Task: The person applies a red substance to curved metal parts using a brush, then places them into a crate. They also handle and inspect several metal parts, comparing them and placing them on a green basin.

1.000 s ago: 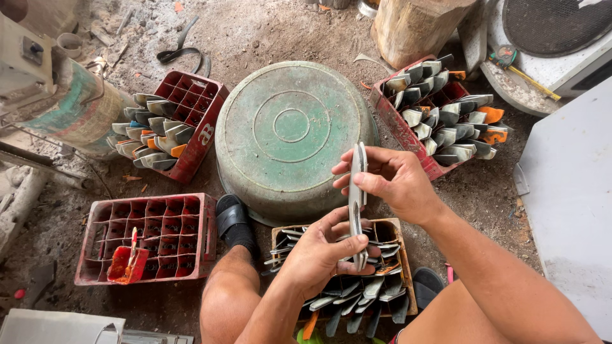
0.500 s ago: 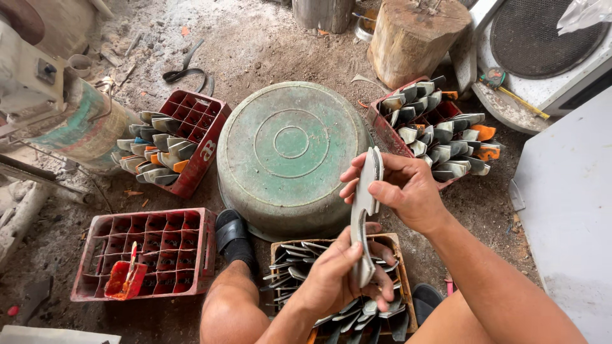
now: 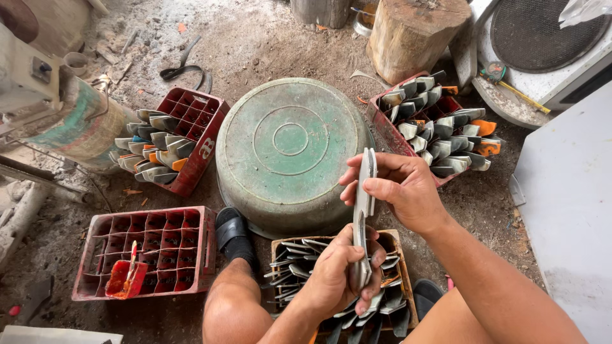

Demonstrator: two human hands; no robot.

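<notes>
Soft daylight, sharp, wide-angle edge warp.

Upturned basin [image 3: 290, 150] sits center on ground. Crates w/ blades: one left [image 3: 185, 137], one right [image 3: 414, 121], one in front btwn knees [image 3: 338, 286]. Near-empty crate [image 3: 150, 251] front-left. Stump [image 3: 417, 35] behind, right of basin.
</notes>
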